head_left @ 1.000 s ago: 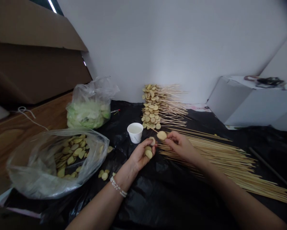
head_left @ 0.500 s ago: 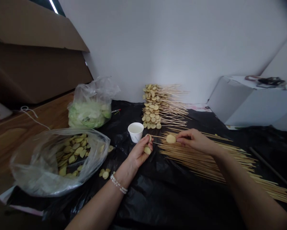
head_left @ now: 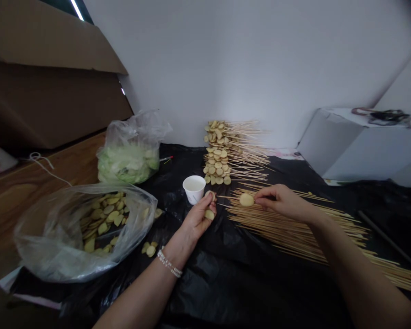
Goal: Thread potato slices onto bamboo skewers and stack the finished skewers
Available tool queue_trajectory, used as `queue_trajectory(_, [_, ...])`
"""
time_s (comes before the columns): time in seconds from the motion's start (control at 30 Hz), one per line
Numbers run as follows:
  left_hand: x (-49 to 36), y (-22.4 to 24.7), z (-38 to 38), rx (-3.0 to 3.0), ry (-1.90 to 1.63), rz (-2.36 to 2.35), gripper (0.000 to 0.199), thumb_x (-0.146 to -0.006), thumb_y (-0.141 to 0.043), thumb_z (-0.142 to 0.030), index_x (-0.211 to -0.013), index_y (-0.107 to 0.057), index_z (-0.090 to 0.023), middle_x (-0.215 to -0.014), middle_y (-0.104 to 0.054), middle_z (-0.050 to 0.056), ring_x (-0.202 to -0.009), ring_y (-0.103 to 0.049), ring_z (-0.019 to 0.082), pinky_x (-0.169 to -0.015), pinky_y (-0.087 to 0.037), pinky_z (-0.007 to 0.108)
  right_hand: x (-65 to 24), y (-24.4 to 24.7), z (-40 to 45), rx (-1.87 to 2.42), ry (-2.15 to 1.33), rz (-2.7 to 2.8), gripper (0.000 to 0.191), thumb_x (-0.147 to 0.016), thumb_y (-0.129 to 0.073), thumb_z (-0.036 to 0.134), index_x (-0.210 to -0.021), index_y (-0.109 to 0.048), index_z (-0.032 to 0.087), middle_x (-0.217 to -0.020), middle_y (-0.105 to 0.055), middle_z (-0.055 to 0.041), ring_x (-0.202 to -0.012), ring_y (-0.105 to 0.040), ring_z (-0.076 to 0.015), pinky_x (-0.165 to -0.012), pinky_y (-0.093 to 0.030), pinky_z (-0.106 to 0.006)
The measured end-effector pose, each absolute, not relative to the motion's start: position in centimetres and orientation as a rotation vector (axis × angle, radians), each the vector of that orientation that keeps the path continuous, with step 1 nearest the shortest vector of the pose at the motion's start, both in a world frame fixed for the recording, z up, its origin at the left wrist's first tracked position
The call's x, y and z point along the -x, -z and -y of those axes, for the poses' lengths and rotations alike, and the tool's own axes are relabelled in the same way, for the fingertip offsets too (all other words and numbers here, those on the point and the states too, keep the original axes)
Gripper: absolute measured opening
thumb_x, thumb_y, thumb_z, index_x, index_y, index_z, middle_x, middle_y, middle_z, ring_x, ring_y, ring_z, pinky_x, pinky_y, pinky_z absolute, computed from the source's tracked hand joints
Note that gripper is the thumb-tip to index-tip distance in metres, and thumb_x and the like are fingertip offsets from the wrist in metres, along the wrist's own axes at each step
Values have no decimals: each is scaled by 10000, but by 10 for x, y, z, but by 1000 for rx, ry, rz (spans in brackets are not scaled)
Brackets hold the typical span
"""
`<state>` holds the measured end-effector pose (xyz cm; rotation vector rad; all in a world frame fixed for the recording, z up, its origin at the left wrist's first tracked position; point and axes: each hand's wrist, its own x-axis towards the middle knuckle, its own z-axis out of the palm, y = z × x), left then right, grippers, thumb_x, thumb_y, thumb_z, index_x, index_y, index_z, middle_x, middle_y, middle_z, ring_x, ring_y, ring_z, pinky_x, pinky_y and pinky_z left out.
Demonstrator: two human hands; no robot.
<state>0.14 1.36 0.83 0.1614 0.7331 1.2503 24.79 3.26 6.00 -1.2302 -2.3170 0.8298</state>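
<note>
My left hand (head_left: 199, 214), fingers curled, holds a few round potato slices (head_left: 209, 214) beside the white cup. My right hand (head_left: 277, 200) pinches a thin bamboo skewer just right of a pale oval potato slice (head_left: 247, 199), which looks threaded on it. From that slice a length of skewer (head_left: 225, 197) points left toward the slices in my left hand; whether its tip touches them I cannot tell. Below my right hand lies a wide spread of bare bamboo skewers (head_left: 280, 230).
Finished potato skewers (head_left: 219, 160) are stacked near the wall. A white cup (head_left: 194, 183) stands left of them. On the left are an open plastic bag (head_left: 54, 246) of slices, a bag of pale green vegetable (head_left: 128, 160) and a cardboard box (head_left: 54, 100). A white box (head_left: 359, 148) stands right.
My left hand has shifted slightly left with its slices. My right hand and the oval slice have moved a little to the right, so the gap between them has widened.
</note>
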Motion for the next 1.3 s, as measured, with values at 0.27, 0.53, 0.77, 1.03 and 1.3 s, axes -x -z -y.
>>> queue_trajectory(0.27, [-2, -8, -13, -193, -1253, -744, 48, -813, -598, -73, -844, -613, -107, -714, -576, 11, -516, -537, 23, -455, -464, 81, -246, -58, -33, 1220, -781, 2327, 230, -807, -497, 308, -757, -702, 216, -654, -643, -8, -602, -539, -154, -576, -388, -273])
queue_trajectory(0.53, [-2, -6, -14, -231, -1266, -760, 34, -813, -598, -76, -827, -619, -98, -715, -571, 12, -516, -532, 20, -456, -459, 77, -245, -56, -32, 1214, -764, 2322, 224, -802, -500, 279, -757, -711, 220, -689, -657, -9, -612, -527, -152, -583, -385, -279])
queue_trajectory(0.77, [-2, -7, -13, -247, -1278, -775, 29, -801, -619, -85, -815, -614, -109, -701, -572, 6, -509, -529, 18, -444, -452, 72, -245, -56, -33, 1217, -734, 2347, 230, -817, -492, 279, -777, -709, 213, -680, -653, -1, -611, -530, -144, -589, -387, -268])
queue_trajectory(1.03, [-2, -4, -14, -255, -1280, -781, 44, -831, -576, -82, -823, -619, -83, -701, -570, 12, -504, -524, 14, -442, -446, 74, -246, -57, -33, 1239, -707, 2382, 257, -822, -488, 309, -826, -716, 191, -741, -689, -14, -663, -574, -155, -622, -406, -262])
queue_trajectory(1.3, [-3, -5, -14, -265, -1294, -797, 56, -828, -577, -78, -801, -626, -84, -703, -568, 16, -508, -520, 15, -442, -439, 76, -245, -57, -33, 1237, -695, 2382, 248, -817, -489, 300, -818, -721, 212, -793, -704, -23, -695, -586, -167, -637, -418, -282])
